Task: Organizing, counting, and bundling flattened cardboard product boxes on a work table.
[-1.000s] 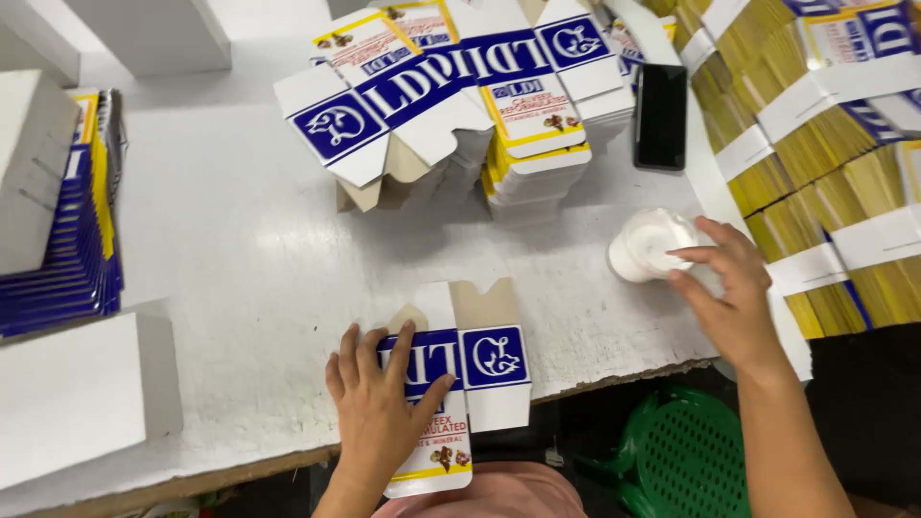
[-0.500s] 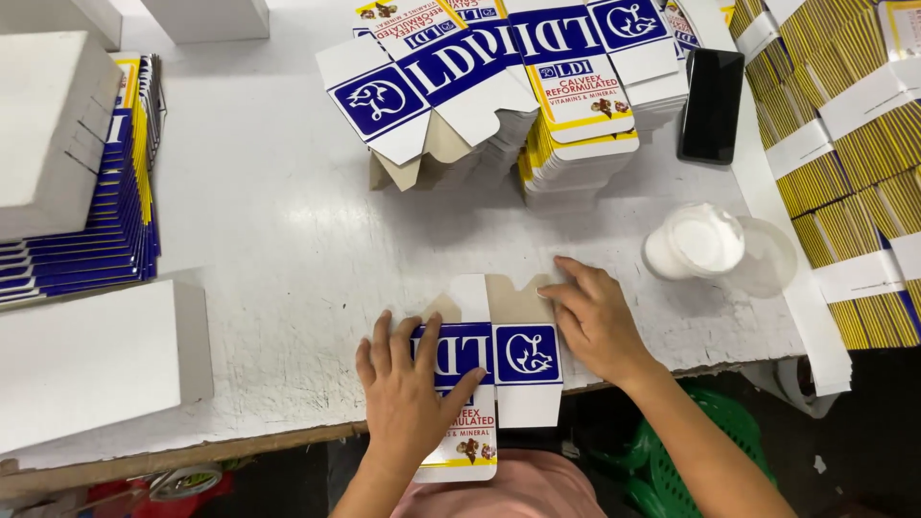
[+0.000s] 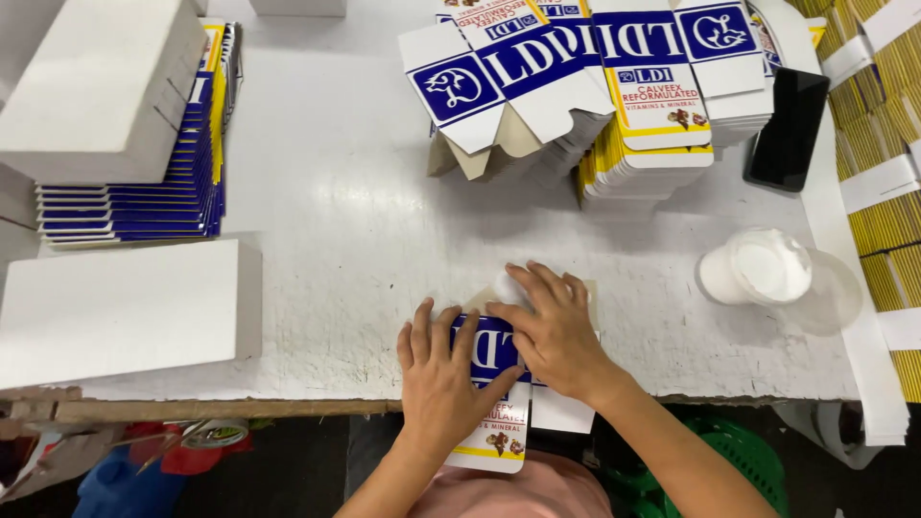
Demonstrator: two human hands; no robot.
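At the near edge of the white table (image 3: 336,240), 1 flat carton blank (image 3: 494,384), blue and white with a yellow stripe, lies half on the tabletop and half hanging past the edge toward the person. Both hands press it down. Left hand (image 3: 443,369) is flat on the blue panel, fingers spread apart, not gripping. Right hand (image 3: 554,331) lies just beside it, fingers together and flat over the upper flaps, pressing them down; the 2 hands touch at the thumbs.

Open room: a bare strip of tabletop runs from the blank up to the far stacks, and left toward the white blocks. Right of the hands there is less space: 1 white tub (image 3: 756,269) sits on its clear lid, near the table's right edge.

Counts: 2 hands, 1 blank in work, 1 tub, 1 black phone (image 3: 787,129) at far right, 2 loose stacks of flat blanks (image 3: 614,105) at the far side, 1 pile of blue-edged blanks (image 3: 153,192) at left under a white block (image 3: 101,82), 1 more white block (image 3: 125,312) at near left. Yellow bundles (image 3: 887,144) with white bands fill the right margin; count unclear.

Versus 1 s ago: the right hand has left the tub and come onto the blank; the upper flaps, open then, are now covered by it. Left hand has stayed on the blue panel.
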